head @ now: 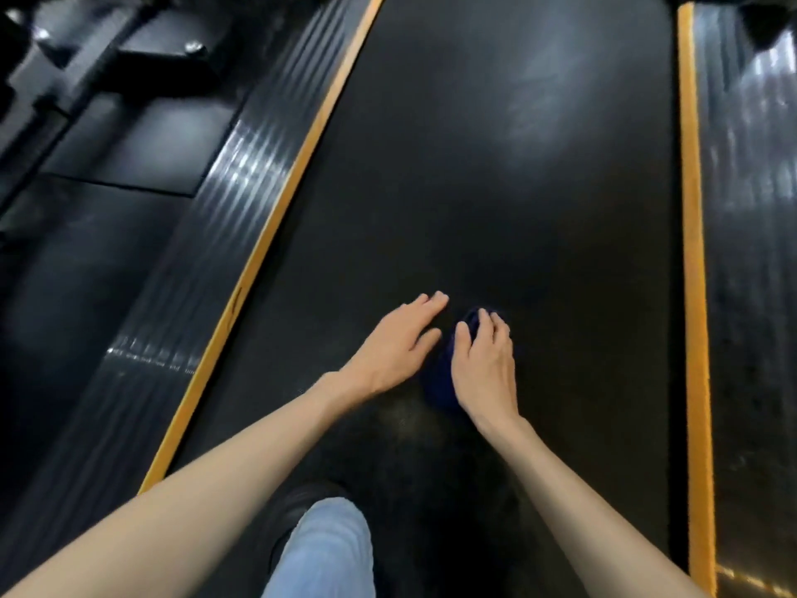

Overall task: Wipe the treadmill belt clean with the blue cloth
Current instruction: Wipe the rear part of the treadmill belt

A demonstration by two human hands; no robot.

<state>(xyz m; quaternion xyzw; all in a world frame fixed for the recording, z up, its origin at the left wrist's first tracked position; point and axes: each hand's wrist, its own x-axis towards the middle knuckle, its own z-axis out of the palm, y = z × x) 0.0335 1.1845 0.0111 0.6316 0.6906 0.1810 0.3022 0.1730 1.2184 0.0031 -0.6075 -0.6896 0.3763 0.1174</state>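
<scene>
Blue cloth (440,375), dark and bunched into a small wad, lies on the black treadmill belt (474,187) under the right hand (485,364), at the person's end of the belt and roughly midway between its edges. Wiping appears to be under way. It would probably go best with the palm's weight pressed evenly through the wad and overlapping strokes swept from one edge to the other, working away from the body. Opening the cloth out flatter would likely cover more belt with each pass. The grip is closed on the cloth. Thumb and fingers curve down over its far end and the palm covers most of it, so only a dark blue fringe shows on the thumb side and below the wrist. Just beside the grip, on its thumb side, the left hand (396,343) is open with straight fingers and holds nothing. Whether it presses on the belt or hovers just above cannot be told. Well to either side of the grip, a yellow strip (276,209) borders the belt, with a ribbed black side rail (207,217) beyond it. Behind the grip, nearest the viewer, is a knee in light blue jeans (323,550).
</scene>
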